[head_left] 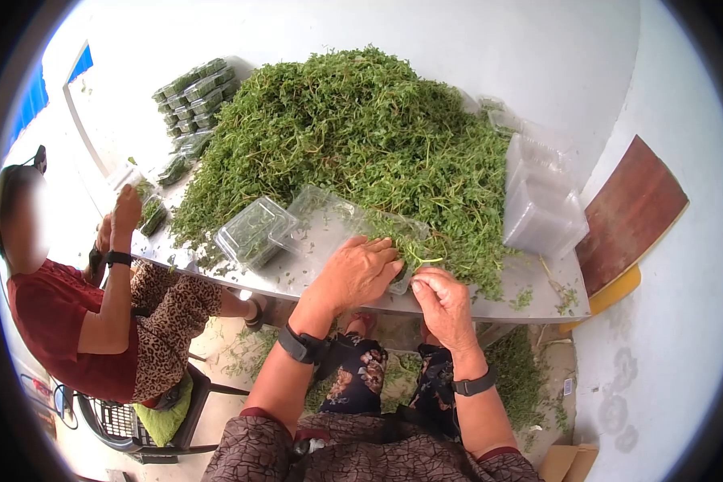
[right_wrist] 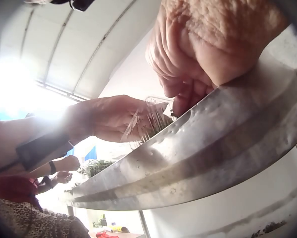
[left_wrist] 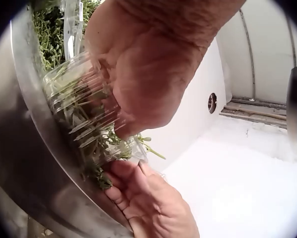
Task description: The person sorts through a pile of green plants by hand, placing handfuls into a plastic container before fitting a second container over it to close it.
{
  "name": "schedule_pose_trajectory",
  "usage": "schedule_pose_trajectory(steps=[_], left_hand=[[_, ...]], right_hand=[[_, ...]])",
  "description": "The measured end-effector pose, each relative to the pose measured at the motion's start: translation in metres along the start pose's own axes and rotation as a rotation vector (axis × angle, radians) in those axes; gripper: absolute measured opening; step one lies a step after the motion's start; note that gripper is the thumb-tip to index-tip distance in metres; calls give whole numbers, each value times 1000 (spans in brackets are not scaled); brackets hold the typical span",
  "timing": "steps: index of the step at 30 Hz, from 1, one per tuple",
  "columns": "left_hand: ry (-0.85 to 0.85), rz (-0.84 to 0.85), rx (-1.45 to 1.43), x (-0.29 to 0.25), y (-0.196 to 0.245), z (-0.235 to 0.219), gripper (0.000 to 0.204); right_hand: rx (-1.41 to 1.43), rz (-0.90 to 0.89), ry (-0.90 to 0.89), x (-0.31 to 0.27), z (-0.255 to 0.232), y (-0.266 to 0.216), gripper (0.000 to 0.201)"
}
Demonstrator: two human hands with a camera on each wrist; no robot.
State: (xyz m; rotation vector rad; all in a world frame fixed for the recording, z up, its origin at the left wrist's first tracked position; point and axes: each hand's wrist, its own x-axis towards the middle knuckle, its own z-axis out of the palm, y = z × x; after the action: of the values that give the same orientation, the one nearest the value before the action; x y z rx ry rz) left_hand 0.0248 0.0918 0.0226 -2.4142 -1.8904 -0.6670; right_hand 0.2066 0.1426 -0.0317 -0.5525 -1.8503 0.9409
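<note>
My left hand [head_left: 360, 271] presses with its fingers on green leafy stems in a clear plastic box [left_wrist: 71, 82] at the table's front edge. Most of the box is hidden under that hand in the head view. At its right end my right hand [head_left: 444, 305] has curled fingers, with thumb and fingertips at the box corner. A pale green stem [head_left: 430, 261] sticks out just above them. In the left wrist view, the right hand [left_wrist: 153, 201] faces the box end, leaves close by its fingertips. The box's open lid [head_left: 321, 210] lies behind the left hand.
A large heap of greens [head_left: 337, 120] covers much of the metal table [head_left: 297, 277]. A filled box [head_left: 255, 229] sits left, stacked empty boxes [head_left: 542, 197] right, and stacked filled boxes [head_left: 193, 96] back left. Another person [head_left: 68, 321] sits at left. A brown board [head_left: 635, 209] leans right.
</note>
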Motion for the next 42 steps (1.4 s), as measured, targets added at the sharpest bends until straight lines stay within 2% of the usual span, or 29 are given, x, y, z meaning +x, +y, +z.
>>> schedule_pose_trajectory(steps=[2, 4, 8, 11, 13, 20, 22, 23, 25, 29, 33, 35, 37, 38, 40, 42], left_hand=[[-12, 19, 26, -3, -1, -1, 28], [122, -64, -170, -8, 0, -4, 27], [206, -14, -53, -21, 8, -10, 28], [157, -35, -25, -27, 14, -11, 28], [-14, -72, 26, -25, 17, -13, 30], [-34, -97, -72, -21, 14, -13, 31], [197, -74, -153, -18, 14, -9, 31], [199, -76, -156, -16, 18, -9, 31], [337, -94, -213, -8, 29, -9, 35], [355, -22, -164, 8, 34, 2, 35], [272, -3, -67, 14, 35, 9, 25], [254, -6, -75, 18, 33, 8, 21], [382, -44, -298, 18, 26, 4, 14], [373, -44, -301, 17, 23, 1, 14], [640, -119, -361, 15, 19, -11, 13], [692, -141, -333, 12, 18, -16, 13]], right_hand=[[-2, 17, -8, 0, 0, -1, 13], [5, 16, 4, 1, 1, -1, 13], [40, 59, -6, -1, 0, -2, 13], [100, 70, 23, -1, 2, -3, 14], [96, 70, 40, -1, 2, -3, 15], [-6, -36, 52, 0, 1, 0, 21], [-1, -18, 53, -1, 0, -4, 22], [4, 2, 52, -1, 0, -6, 22], [-22, -31, 54, -1, 2, -5, 22], [-45, -66, 30, 0, 1, -3, 21], [-88, -126, 22, 0, 0, -1, 21], [17, 15, 14, -2, -1, -6, 21], [79, 37, 29, 0, -4, -4, 22], [144, 61, 38, -1, -4, -3, 22], [132, 61, 43, -1, -2, -3, 22], [121, 53, 43, -1, -1, -4, 22]])
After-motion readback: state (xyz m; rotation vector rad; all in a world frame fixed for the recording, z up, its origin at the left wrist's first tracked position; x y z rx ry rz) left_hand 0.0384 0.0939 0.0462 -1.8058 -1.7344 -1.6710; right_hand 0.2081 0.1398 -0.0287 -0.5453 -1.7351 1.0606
